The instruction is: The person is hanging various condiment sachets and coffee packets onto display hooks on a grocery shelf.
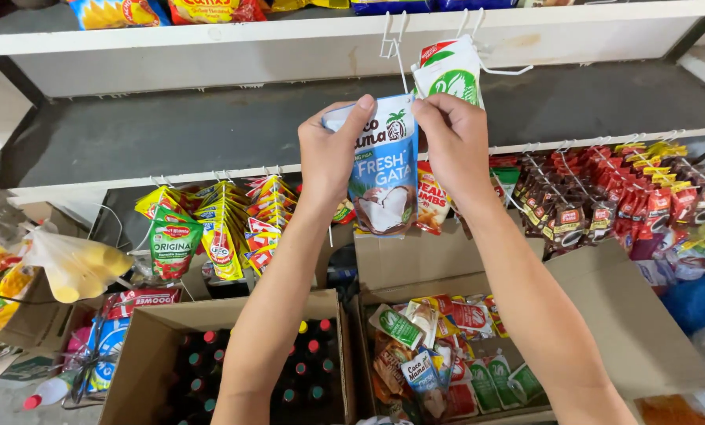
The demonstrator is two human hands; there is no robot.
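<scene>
Here L hand (329, 153) & R hand (453, 140) pinched blue pouch (384, 169) by top corners, held just under white hook (395, 49). Green pouch (451, 72) hung on hook beside. Below: sachet box (447, 358), bottle box (210, 370).

shelf (210, 126) | grey, white-edged | top shelf (352, 27): snack bags (116, 12)

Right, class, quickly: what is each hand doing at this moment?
Left hand: closed, its grip pinching the top left corner of the blue pouch.
Right hand: closed, pinching the same pouch's top right corner.
</scene>
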